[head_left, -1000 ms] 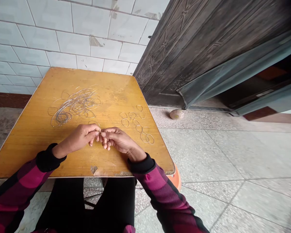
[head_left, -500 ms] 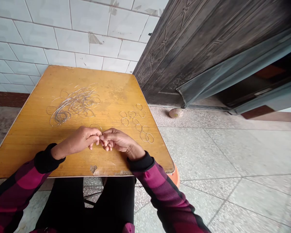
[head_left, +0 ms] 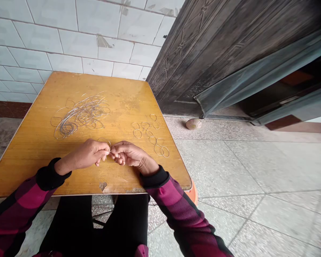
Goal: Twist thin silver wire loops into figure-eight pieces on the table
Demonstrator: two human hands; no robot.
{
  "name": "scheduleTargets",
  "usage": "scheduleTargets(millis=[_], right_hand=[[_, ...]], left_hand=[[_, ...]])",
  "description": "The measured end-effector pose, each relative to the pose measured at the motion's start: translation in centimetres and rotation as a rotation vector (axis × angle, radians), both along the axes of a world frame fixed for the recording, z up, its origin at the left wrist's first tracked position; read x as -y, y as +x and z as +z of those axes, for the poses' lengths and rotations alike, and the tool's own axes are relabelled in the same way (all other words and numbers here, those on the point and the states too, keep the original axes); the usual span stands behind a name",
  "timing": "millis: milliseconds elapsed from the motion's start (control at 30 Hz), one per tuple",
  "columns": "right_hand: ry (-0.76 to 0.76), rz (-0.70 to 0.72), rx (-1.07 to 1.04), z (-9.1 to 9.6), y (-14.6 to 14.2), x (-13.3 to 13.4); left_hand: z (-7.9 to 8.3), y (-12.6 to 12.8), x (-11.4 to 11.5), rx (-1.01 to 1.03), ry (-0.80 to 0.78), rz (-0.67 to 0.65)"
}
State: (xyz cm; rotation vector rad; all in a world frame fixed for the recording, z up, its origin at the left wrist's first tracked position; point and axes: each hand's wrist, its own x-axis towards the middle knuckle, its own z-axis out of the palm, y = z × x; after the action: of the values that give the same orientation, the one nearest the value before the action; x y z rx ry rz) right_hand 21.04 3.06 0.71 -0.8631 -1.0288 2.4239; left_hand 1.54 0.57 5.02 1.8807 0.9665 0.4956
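Note:
Between my hands is a thin wire loop, its arc rising above the fingers over the front of the table. My left hand pinches the wire between thumb and forefinger. Close beside it, my right hand has thumb and forefinger pinched at the wire's other side, its remaining fingers curled. The exact spot where the wire ends meet is too small to make out. Up and to the left lies a tangled heap of wire pieces. To the right several finished-looking wire rings lie flat, some overlapping.
The wooden table has a chipped front edge. A white tiled wall stands behind it, with a dark carved door to the right. On the floor are a round stone-like object and, under the table corner, something orange.
My fingertips have drawn slightly apart, so a little wire shows between them. The left hand has shifted a touch to the left; the heap and rings lie unmoved.

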Motion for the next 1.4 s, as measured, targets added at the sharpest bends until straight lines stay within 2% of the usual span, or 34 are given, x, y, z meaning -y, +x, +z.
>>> scheduleTargets(millis=[200,367,500,667,900,1067,1200,1400], right_hand=[[0.095,-0.083,0.082,0.5,0.0,0.2],[0.135,-0.081,0.114,0.9,0.1,0.3],[0.169,-0.072,0.134,0.8,0.0,0.3],[0.212,-0.086,0.157,0.6,-0.1,0.3],[0.374,-0.162,0.143,0.7,0.2,0.4],[0.485,-0.342,0.151,0.2,-0.3,0.7],[0.639,-0.496,0.227,0.0,-1.0,1.1],[0.831,-0.584,0.374,-0.5,-1.6,1.6]], left_hand=[[-0.4,0.0,-0.2,0.087,-0.086,0.002],[-0.8,-0.2,-0.5,0.188,-0.215,-0.034],[-1.0,-0.1,-0.6,0.168,-0.256,-0.019],[-1.4,0.2,-0.7,0.170,-0.214,0.067],[-1.8,-0.2,-1.3,0.114,0.034,0.210],[-1.7,-0.3,-1.4,0.080,0.069,0.213],[-1.8,0.1,-1.2,0.055,0.056,0.206],[-2.3,0.6,-1.0,0.102,0.056,0.276]])
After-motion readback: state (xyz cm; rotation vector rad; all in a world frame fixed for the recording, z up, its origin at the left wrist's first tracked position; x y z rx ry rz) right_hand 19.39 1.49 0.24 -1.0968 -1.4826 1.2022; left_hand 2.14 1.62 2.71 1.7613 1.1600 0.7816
